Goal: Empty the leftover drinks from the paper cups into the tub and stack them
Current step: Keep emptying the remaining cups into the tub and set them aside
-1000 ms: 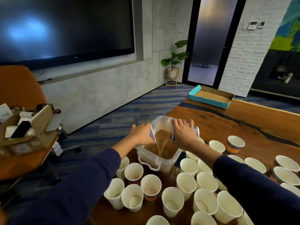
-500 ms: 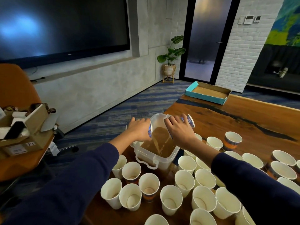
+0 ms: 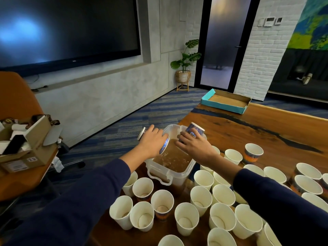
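Both hands over the tub (image 3: 170, 172), each w/ a paper cup tipped mouth-down so dregs fall inside, not on the table (image 3: 257, 132). Left hand (image 3: 152, 144) wraps its cup (image 3: 164, 145) near-horizontal, rim pointing into the tub; right hand (image 3: 193, 147) grips its cup (image 3: 194, 131) from above, base up, mouth down past the far rim. No stream visible now; judge both nearly drained.

Tub sits at the table's near-left corner, brown liquid approx. half up, ripples on top. Upright cups (image 3: 186, 217) crowd round it within reach, some w/ dregs showing, so lots left; no stack seen yet.

Text: only "23" on a sticker on the cardboard box (image 3: 30, 153) on the orange chair (image 3: 16, 96) at left. Cup print is a blue/orange pattern, no readable brand. Teal tray (image 3: 225, 103) at the far table end, no legible label.
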### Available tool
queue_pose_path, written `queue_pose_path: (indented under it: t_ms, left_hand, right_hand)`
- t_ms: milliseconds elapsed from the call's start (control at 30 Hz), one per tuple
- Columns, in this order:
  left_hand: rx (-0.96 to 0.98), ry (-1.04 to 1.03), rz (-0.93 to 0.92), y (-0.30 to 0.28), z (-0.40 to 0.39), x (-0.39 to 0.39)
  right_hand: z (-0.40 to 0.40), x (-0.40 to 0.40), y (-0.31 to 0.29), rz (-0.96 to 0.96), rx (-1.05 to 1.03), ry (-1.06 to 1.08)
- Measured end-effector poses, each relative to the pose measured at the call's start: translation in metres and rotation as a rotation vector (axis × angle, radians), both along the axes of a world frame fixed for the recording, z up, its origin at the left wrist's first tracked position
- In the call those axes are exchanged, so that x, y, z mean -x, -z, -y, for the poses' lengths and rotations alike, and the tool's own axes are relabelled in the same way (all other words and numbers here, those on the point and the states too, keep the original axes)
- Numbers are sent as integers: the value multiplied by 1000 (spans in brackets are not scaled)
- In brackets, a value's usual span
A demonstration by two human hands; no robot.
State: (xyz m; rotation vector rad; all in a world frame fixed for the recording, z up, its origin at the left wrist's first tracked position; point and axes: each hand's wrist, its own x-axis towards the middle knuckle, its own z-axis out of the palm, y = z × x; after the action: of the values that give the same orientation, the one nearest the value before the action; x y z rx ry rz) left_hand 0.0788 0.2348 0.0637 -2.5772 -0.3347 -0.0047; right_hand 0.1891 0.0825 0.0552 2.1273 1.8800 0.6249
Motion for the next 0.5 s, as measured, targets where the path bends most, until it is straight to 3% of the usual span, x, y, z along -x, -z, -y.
queue_pose_path:
  t_ms: [100,233,333,500]
  left_hand:
    - [-69,5,-44,4,1,2]
    - [-113,-23,-30,7,1,3]
    - [-162,38,-103,12,5,4]
    - [-139,41,-109,11,8,1]
  right_hand:
    - [1,0,-1,12,-22,45]
    - [1,2,-7,-117,-98,171]
    - [4,3,3,-21,-28,79]
    - [5,0,6,-83,-126,171]
